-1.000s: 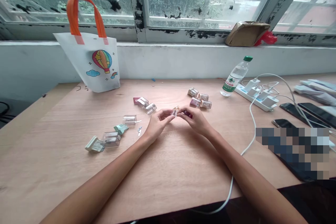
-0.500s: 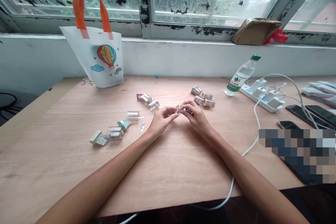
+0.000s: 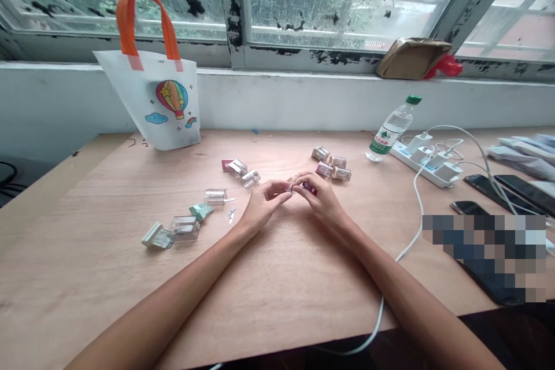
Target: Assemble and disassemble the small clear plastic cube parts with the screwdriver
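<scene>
My left hand point(image 3: 263, 201) is closed in a pinch, thumb and fingertips meeting on a small piece whose kind is hidden. Against it, my right hand point(image 3: 319, 195) is curled round a small dark pink piece point(image 3: 309, 188), mostly covered by the fingers. Both sets of fingertips touch above the table. Left of the hands lie a clear plastic case point(image 3: 215, 196), a pale green piece point(image 3: 201, 211), a double clear case point(image 3: 185, 228) and a grey-green piece point(image 3: 158, 236). Small flat strips point(image 3: 231, 216) rest near my left wrist. Beyond are clear cases with a pink part point(image 3: 227, 165).
Several small clear cases with coloured parts point(image 3: 341, 173) sit behind my right hand. A white bag point(image 3: 176, 127) stands back left. At right are a tilted water bottle point(image 3: 385, 137), a power strip point(image 3: 427, 166), a white cable point(image 3: 415, 237) and phones point(image 3: 483, 185).
The view has shifted slightly, so the scene sits a little lower and to the left. Both hands stay together at the small piece, with fingers slightly rearranged.
</scene>
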A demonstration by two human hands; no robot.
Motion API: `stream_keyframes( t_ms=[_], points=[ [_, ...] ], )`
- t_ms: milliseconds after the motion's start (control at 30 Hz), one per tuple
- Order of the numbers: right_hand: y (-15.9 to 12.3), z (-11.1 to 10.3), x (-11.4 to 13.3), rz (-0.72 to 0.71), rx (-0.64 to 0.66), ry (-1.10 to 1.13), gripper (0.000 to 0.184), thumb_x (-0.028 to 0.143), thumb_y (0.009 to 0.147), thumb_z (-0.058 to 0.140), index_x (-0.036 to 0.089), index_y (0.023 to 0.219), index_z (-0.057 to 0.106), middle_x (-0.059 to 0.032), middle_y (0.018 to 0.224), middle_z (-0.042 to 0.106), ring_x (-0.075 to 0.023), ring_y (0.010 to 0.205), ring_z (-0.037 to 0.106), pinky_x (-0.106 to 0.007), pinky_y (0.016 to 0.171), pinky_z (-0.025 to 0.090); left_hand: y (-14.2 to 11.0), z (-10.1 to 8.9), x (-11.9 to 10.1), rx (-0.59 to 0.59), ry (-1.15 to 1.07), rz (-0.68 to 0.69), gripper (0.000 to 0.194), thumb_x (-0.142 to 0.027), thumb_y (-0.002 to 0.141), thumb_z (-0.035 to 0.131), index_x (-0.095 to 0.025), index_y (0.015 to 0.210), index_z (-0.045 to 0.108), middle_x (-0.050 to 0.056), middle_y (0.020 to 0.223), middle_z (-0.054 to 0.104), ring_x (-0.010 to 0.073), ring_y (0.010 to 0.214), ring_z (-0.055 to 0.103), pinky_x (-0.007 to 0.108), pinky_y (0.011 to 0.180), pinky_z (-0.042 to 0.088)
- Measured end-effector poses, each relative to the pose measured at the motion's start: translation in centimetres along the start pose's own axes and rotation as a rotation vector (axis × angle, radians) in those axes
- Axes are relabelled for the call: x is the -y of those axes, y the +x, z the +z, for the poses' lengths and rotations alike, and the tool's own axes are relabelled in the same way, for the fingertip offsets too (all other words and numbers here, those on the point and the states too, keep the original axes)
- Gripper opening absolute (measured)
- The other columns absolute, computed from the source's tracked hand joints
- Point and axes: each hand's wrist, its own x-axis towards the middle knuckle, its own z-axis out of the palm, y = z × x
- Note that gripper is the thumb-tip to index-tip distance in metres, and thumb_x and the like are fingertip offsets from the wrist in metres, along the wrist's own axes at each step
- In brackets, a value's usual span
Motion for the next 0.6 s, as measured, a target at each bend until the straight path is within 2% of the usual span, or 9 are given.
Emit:
stream_keyframes(
  t_ms=[167, 267, 333, 467, 533, 600],
  points=[
    [0.0, -0.1, -0.1, 0.096, 0.014, 0.068, 0.016, 0.037, 0.093, 0.068, 0.022, 0.096, 0.066, -0.0064, 0.106, 0.069, -0.0195, 0.090, 0.065, -0.033, 0.078, 0.051, 0.0, 0.1, -0.3, 0.026, 0.018, 0.020, 0.030, -0.034, 0.082, 0.077, -0.015, 0.105, 0.071, 0.010, 0.110, 0.073, 0.0228, 0.103, 0.067, 0.037, 0.094, 0.051],
    [0.0, -0.2, -0.1, 0.156, 0.005, 0.035, 0.027, 0.043, 0.091, 0.069, 0.021, 0.107, 0.065, -0.0058, 0.106, 0.069, -0.0158, 0.077, 0.063, -0.030, 0.067, 0.048, 0.1, 0.0, -0.4, 0.026, 0.042, 0.007, 0.029, -0.034, 0.085, 0.074, -0.015, 0.106, 0.071, 0.011, 0.114, 0.073, 0.0235, 0.107, 0.067, 0.037, 0.097, 0.050],
    [0.0, -0.4, 0.0, 0.156, -0.040, -0.023, 0.034, 0.045, 0.090, 0.071, 0.020, 0.113, 0.065, -0.0043, 0.098, 0.070, -0.0149, 0.072, 0.060, -0.029, 0.064, 0.047, 0.3, -0.1, -0.2, 0.019, 0.039, -0.022, 0.030, -0.035, 0.085, 0.073, -0.015, 0.108, 0.070, 0.011, 0.116, 0.071, 0.0232, 0.107, 0.066, 0.036, 0.097, 0.050],
    [0.0, -1.0, 0.4, 0.111, -0.187, -0.142, 0.029, 0.044, 0.096, 0.062, 0.020, 0.111, 0.068, -0.0040, 0.086, 0.071, -0.0176, 0.073, 0.063, -0.031, 0.067, 0.049, 0.5, -0.2, 0.3, -0.006, 0.015, -0.085, 0.042, -0.037, 0.087, 0.070, -0.016, 0.122, 0.061, 0.009, 0.110, 0.068, 0.0190, 0.092, 0.067, 0.033, 0.083, 0.054],
    [0.0, -1.2, 0.7, 0.074, -0.244, -0.193, 0.028, 0.043, 0.099, 0.057, 0.020, 0.110, 0.068, -0.0056, 0.088, 0.074, -0.0194, 0.077, 0.067, -0.033, 0.071, 0.051, 0.5, -0.1, 0.2, 0.012, 0.067, -0.075, 0.046, -0.038, 0.091, 0.064, -0.018, 0.132, 0.056, 0.007, 0.106, 0.067, 0.0160, 0.085, 0.065, 0.031, 0.079, 0.053],
    [0.0, -1.3, 0.9, 0.040, -0.290, -0.222, 0.026, 0.042, 0.100, 0.057, 0.020, 0.107, 0.067, -0.0065, 0.090, 0.076, -0.0210, 0.082, 0.071, -0.034, 0.074, 0.053, 0.3, 0.0, -0.2, 0.044, 0.162, -0.040, 0.044, -0.038, 0.095, 0.058, -0.021, 0.135, 0.057, 0.006, 0.105, 0.066, 0.0150, 0.084, 0.063, 0.029, 0.080, 0.052]
  ],
)
